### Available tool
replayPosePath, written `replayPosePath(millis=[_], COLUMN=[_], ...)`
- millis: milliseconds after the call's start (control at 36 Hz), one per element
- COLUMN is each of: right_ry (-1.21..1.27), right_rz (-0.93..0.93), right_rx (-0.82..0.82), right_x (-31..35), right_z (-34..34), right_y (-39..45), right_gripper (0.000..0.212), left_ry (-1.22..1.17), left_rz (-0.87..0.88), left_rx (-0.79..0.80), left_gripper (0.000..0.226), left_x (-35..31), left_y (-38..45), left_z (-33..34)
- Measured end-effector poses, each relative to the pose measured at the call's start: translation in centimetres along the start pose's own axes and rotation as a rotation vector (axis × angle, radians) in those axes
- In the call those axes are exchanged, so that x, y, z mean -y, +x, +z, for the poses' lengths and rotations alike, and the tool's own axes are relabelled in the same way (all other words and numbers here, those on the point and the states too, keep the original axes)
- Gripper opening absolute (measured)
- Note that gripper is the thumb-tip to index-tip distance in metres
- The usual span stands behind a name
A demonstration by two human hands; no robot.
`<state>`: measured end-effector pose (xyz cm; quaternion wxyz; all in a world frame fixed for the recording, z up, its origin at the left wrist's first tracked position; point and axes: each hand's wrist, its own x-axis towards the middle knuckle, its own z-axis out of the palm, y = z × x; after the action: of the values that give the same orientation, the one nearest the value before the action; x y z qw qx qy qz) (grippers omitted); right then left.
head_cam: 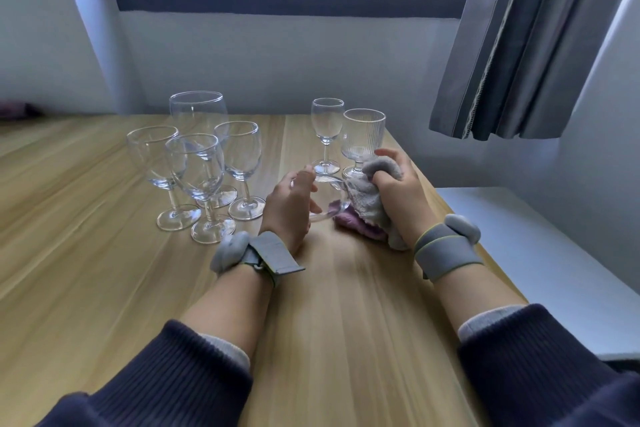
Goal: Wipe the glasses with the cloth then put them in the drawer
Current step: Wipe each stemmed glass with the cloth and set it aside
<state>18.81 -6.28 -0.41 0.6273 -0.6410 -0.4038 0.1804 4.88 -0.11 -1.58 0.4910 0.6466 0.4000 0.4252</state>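
My left hand grips a clear glass that lies on its side just above the wooden table. My right hand holds a grey and pink cloth, bunched and pressed against the open end of that glass. Several stemmed glasses stand upright in a cluster to the left of my hands. A small wine glass and a ribbed goblet stand just behind my hands. No drawer is in view.
The table's right edge runs close beside my right arm, with a white surface lower down past it. A grey curtain hangs at the right, and a wall with a window lies behind the table.
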Motion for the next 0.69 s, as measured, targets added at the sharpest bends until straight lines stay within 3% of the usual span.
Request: replayPosePath(millis=[250, 444, 611, 694], right_ry=[0.047, 0.213, 0.257, 0.235], right_rz=[0.027, -0.009, 0.049, 0.065], right_rx=[-0.056, -0.009, -0.003, -0.033], right_x=[-0.7, -0.3, -1.2, -1.2], right_z=[0.3, 0.5, 0.4, 0.5], right_y=[0.6, -0.1, 0.3, 0.4], right_gripper=[0.034, 0.016, 0.039, 0.037], left_ry=[0.011, -0.014, -0.021, -0.022], left_rz=[-0.002, -0.016, -0.027, -0.032], left_rx=[-0.001, 0.013, 0.029, 0.026], left_gripper=[0.047, 0.041, 0.049, 0.047], left_x=[0.3, 0.4, 1.0, 1.1], left_y=[0.3, 0.3, 0.6, 0.9], left_z=[0.1, -0.1, 0.1, 0.2])
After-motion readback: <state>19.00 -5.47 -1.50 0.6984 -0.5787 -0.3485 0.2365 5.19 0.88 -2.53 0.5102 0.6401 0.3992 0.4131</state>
